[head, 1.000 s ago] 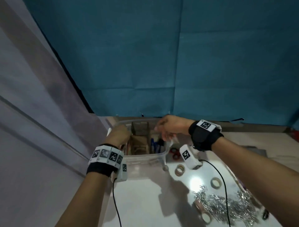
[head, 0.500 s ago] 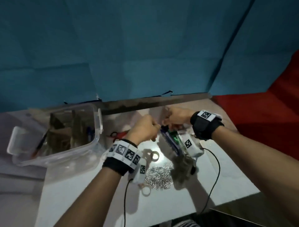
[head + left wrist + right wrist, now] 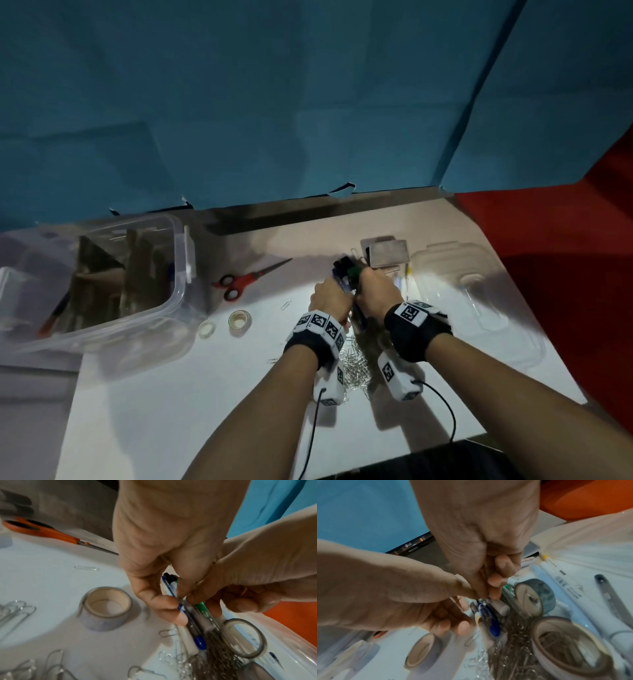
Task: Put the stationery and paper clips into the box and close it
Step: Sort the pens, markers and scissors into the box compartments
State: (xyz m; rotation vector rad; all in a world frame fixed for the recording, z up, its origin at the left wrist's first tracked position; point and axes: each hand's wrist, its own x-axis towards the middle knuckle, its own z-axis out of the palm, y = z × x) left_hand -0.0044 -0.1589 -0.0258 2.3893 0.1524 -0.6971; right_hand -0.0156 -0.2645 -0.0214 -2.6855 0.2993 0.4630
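Pens [image 3: 192, 620], blue-, green- and black-capped, bundled between both hands [image 3: 354, 301].

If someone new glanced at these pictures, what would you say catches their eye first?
First, the left hand and right hand at the table's middle, together gripping a bundle of pens above a heap of paper clips. Next, the red scissors lying to their left, between the hands and the clear open box at the far left. The box lid lies apart on the right.

Head looks down; wrist views close, sharing pens [image 3: 188, 616].
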